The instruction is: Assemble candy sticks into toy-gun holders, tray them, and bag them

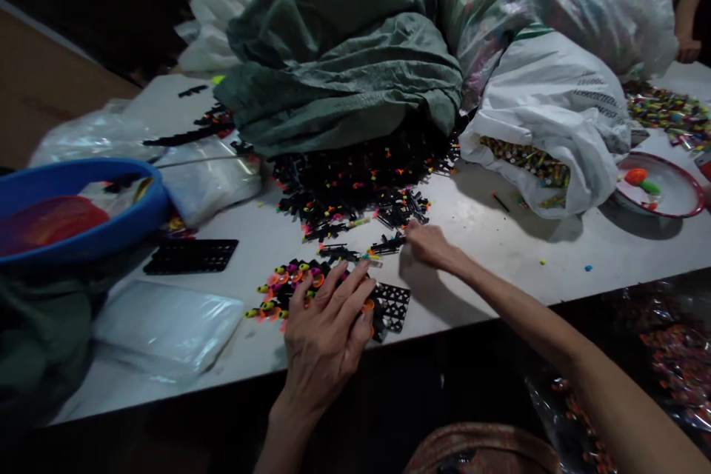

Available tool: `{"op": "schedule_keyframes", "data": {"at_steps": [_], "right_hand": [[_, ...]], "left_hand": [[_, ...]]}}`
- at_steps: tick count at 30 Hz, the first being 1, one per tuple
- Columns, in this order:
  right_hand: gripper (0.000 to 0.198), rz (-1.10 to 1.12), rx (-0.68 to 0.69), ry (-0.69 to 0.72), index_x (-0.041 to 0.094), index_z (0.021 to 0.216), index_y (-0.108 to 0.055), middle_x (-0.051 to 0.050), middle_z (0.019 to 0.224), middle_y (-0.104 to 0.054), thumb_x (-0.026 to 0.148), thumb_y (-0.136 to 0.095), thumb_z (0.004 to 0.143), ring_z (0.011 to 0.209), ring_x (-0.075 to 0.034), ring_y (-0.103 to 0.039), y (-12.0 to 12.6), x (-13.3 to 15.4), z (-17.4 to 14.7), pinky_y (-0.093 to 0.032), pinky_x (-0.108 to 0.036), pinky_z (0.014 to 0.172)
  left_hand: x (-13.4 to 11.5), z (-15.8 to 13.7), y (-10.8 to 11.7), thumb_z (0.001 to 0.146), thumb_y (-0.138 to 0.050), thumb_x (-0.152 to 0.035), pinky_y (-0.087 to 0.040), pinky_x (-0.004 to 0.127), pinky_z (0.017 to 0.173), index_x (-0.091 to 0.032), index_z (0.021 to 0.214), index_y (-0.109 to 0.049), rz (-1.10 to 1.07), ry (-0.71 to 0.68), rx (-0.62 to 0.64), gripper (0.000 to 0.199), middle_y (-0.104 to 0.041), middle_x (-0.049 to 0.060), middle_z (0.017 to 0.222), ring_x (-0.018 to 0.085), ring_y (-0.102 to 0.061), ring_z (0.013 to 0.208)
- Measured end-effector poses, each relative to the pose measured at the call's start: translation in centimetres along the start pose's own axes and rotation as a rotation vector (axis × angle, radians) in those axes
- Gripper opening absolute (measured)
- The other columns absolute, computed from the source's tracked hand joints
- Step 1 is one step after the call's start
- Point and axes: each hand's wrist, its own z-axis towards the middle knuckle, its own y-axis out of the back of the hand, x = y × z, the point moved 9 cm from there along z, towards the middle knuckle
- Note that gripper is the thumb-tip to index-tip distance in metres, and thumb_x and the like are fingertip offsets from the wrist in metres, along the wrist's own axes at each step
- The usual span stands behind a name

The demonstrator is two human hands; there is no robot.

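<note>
My left hand [330,315] lies with fingers stretched out on a cluster of small black toy guns with orange and yellow tips [283,281]. Partly under that hand, a black perforated plastic card [395,305] sticks out to the right. My right hand [430,244] is closed at the right end of a black toy gun [386,244], just in front of the heap; the fingertips are partly hidden. The large heap of black toy guns [338,181] spills from beneath a green sack [355,81].
At left are a blue basin [149,192], a black plastic sheet [192,255] and flat clear bags [167,322]. A white sack [555,104] of small colourful pieces and a red-rimmed bowl [661,204] stand at right. The table edge [472,329] runs in front.
</note>
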Motion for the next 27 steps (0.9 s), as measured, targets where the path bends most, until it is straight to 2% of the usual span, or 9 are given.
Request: {"op": "schedule_keyframes", "data": {"at_steps": [3,6,9,11,13,17,22,24,27], "right_hand": [[0.023,-0.053,-0.042,-0.075,0.009,0.093,-0.064,-0.022,0.106,-0.061,0.004,-0.046,0.081,0.094,-0.026,-0.061,1.4,-3.5,-0.6,-0.045,-0.034,0.076],[0.012,0.021,-0.010,-0.055,0.010,0.082,-0.064,-0.015,0.088,-0.066,0.014,-0.054,0.078,0.083,-0.023,-0.062,0.4,-3.4,-2.5,-0.044,-0.029,0.068],[0.010,0.446,0.116,-0.060,0.012,0.078,-0.061,-0.003,0.067,-0.062,0.019,-0.059,0.071,0.062,-0.015,-0.058,-3.1,-0.9,-5.0,-0.039,-0.020,0.053],[0.010,0.750,0.182,-0.010,0.012,0.078,-0.058,0.002,0.064,-0.058,0.017,-0.058,0.069,0.056,-0.010,-0.053,-5.4,1.9,-6.2,-0.036,-0.017,0.050],[0.008,0.848,0.152,0.071,0.013,0.076,-0.057,0.003,0.066,-0.057,0.015,-0.057,0.068,0.056,-0.008,-0.049,-6.3,4.2,-6.7,-0.035,-0.017,0.050],[0.008,0.763,0.051,0.137,0.013,0.075,-0.057,0.002,0.073,-0.057,0.012,-0.059,0.068,0.063,-0.009,-0.048,-6.4,6.0,-7.0,-0.038,-0.018,0.056],[0.015,0.324,0.046,0.201,0.012,0.086,-0.062,-0.010,0.096,-0.063,0.010,-0.055,0.073,0.071,-0.015,-0.056,-5.5,7.9,-8.0,-0.042,-0.024,0.061],[0.016,0.227,0.110,0.249,0.011,0.089,-0.063,-0.012,0.097,-0.064,0.012,-0.055,0.075,0.073,-0.017,-0.058,-5.1,8.5,-7.5,-0.042,-0.025,0.061],[0.010,0.236,0.301,0.344,0.012,0.083,-0.065,-0.006,0.082,-0.066,0.017,-0.061,0.075,0.068,-0.016,-0.059,-4.6,8.9,-4.9,-0.042,-0.022,0.059]], "left_hand": [[-0.1,0.0,0.1,0.087,-0.046,-0.021,-0.023,0.051,0.108,-0.024,0.120,-0.054,-0.008,0.016,-0.024,0.034,-0.054,0.005,0.133,0.025,-0.041,0.130],[-0.3,0.1,0.0,0.087,-0.046,-0.022,-0.023,0.050,0.108,-0.023,0.121,-0.054,-0.008,0.010,-0.013,0.034,-0.054,0.005,0.133,0.024,-0.041,0.130],[-0.5,0.0,0.1,0.087,-0.047,-0.022,-0.022,0.049,0.109,-0.023,0.120,-0.054,-0.001,0.002,-0.018,0.034,-0.054,0.005,0.132,0.024,-0.042,0.129],[-0.5,0.0,0.2,0.087,-0.047,-0.022,-0.022,0.050,0.109,-0.022,0.120,-0.054,0.003,0.006,-0.026,0.033,-0.054,0.005,0.132,0.024,-0.042,0.129],[-0.5,0.0,0.1,0.087,-0.048,-0.023,-0.022,0.050,0.109,-0.022,0.119,-0.054,0.005,0.011,-0.028,0.033,-0.054,0.005,0.132,0.024,-0.042,0.129],[-0.6,-0.1,0.0,0.087,-0.047,-0.023,-0.023,0.050,0.109,-0.022,0.120,-0.054,-0.002,0.008,-0.024,0.033,-0.054,0.004,0.133,0.024,-0.042,0.129],[-0.7,-0.5,0.1,0.088,-0.048,-0.035,-0.022,0.052,0.108,-0.021,0.124,-0.051,0.008,-0.007,-0.023,0.039,-0.051,0.007,0.135,0.027,-0.040,0.130],[-0.8,-0.7,0.1,0.084,-0.052,-0.045,-0.022,0.054,0.108,-0.019,0.125,-0.050,0.029,-0.022,-0.021,0.049,-0.050,0.009,0.136,0.030,-0.040,0.130],[-0.6,-0.9,0.2,0.081,-0.057,-0.046,-0.023,0.053,0.109,-0.019,0.125,-0.050,0.058,-0.018,-0.027,0.052,-0.051,0.009,0.135,0.030,-0.041,0.129]]}}
